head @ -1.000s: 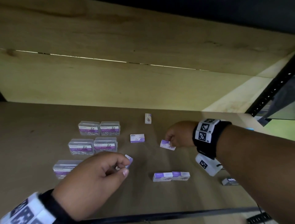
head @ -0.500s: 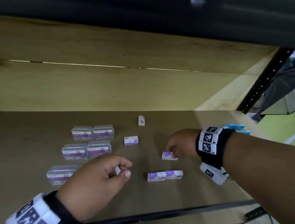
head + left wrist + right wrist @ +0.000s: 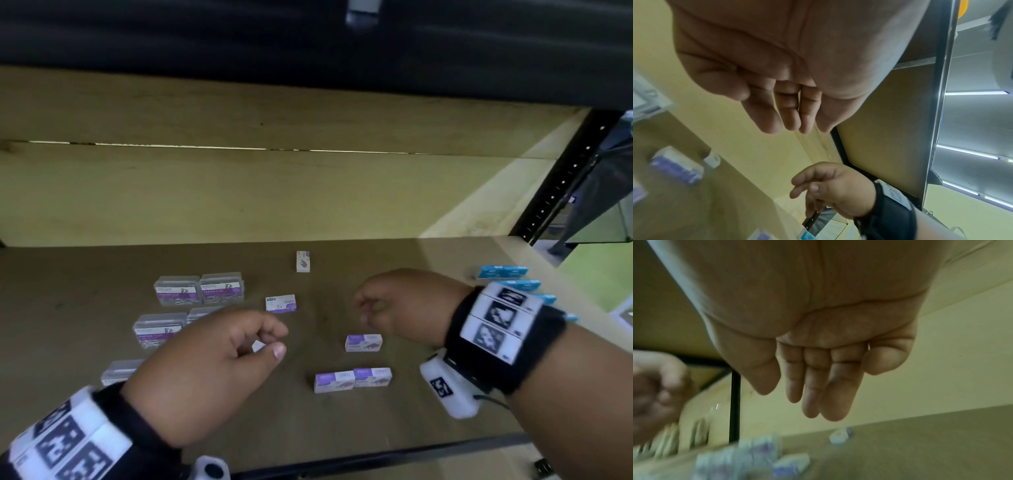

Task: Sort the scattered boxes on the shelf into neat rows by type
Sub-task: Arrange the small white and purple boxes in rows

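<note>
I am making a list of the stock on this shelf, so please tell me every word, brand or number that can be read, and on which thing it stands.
"PAPER CLIP": on the label of the clear plastic box at the back of that group.
Brand line above it: too blurred to read with certainty.
Small purple and white boxes: print too small.
Blue boxes: print blurred.
Wristband: coded squares, no words.
Wrist views: nothing readable.
</note>
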